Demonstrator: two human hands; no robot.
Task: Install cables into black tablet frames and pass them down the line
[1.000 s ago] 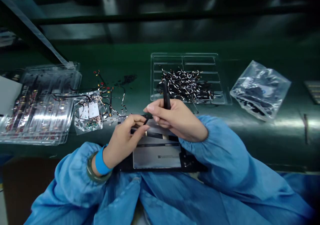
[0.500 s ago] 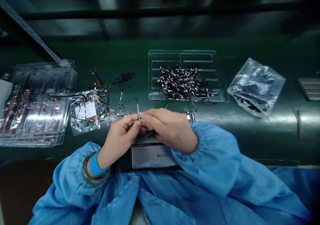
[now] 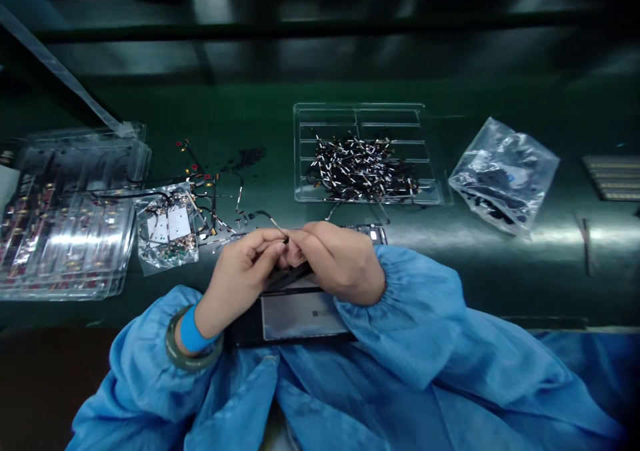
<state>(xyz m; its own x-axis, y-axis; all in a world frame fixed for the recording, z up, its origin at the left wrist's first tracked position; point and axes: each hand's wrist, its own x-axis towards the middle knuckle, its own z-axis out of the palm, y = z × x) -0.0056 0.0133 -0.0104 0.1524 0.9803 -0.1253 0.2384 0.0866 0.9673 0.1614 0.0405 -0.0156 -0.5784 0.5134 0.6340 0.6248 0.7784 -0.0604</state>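
Observation:
My left hand (image 3: pixel 246 261) and my right hand (image 3: pixel 344 261) meet fingertip to fingertip, both closed in a pinch. Between them is a thin flex cable (image 3: pixel 273 220), its dark free end sticking out up and to the left. The fingers hide its other end. Just below lies a dark, flat electronic device with a silver panel (image 3: pixel 295 317), partly covered by my right hand and sleeve. Some dark strip (image 3: pixel 289 279) shows under my fingers, its kind unclear. Behind my right hand, part of a circuit-like piece (image 3: pixel 378 235) pokes out.
A clear tray (image 3: pixel 360 114) heaped with small black-and-silver cables stands behind my hands. To its right is a plastic bag (image 3: pixel 505 174) of dark parts. At left are stacked clear trays (image 3: pixel 75 284), a bag of small parts (image 3: pixel 167 227) and loose cables (image 3: pixel 215 197).
The flex cable has swung from nearly upright to leaning left. My right hand has rolled slightly, its fingertips still against my left ones. The whole view has shifted a little.

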